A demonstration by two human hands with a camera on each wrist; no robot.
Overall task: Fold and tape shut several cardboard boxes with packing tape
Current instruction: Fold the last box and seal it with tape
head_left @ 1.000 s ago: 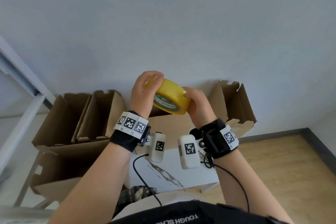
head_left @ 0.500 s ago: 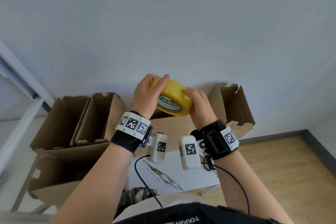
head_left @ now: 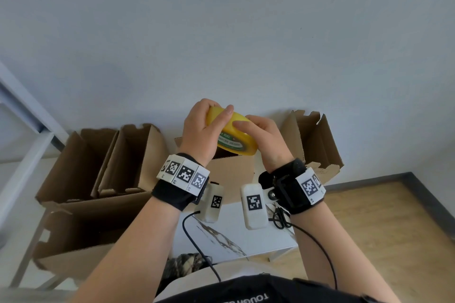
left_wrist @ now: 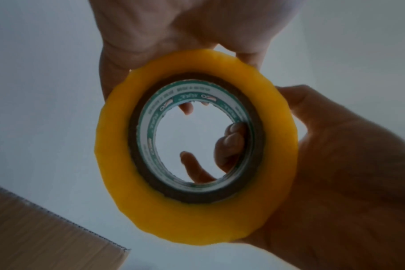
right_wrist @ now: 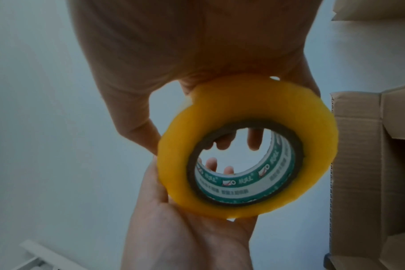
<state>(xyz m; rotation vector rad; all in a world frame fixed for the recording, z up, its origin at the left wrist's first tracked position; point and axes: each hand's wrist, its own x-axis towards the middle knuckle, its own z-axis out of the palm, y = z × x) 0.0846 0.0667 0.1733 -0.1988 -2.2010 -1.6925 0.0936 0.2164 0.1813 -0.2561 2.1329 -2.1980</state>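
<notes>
Both hands grip a yellow tape roll [head_left: 231, 134] in the air above open cardboard boxes [head_left: 128, 160], left hand [head_left: 200, 133] and right hand [head_left: 264, 136] curled round its rim, seemingly hunting the loose end to peel next.

Head view bright and evenly lit with bent edges; wrist views dim, soft, backlit.

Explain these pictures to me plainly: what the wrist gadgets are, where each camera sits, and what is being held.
No machine here: a person's two bare hands. The big picture comes from a head camera looking down; the other two come from cameras strapped to the wrists, on bands with black-and-white markers. The left hand and right hand together hold a yellow roll of packing tape in the air. Through its core the wrist views show fingertips. Below and behind stand open cardboard boxes, untaped, against a white wall.
</notes>
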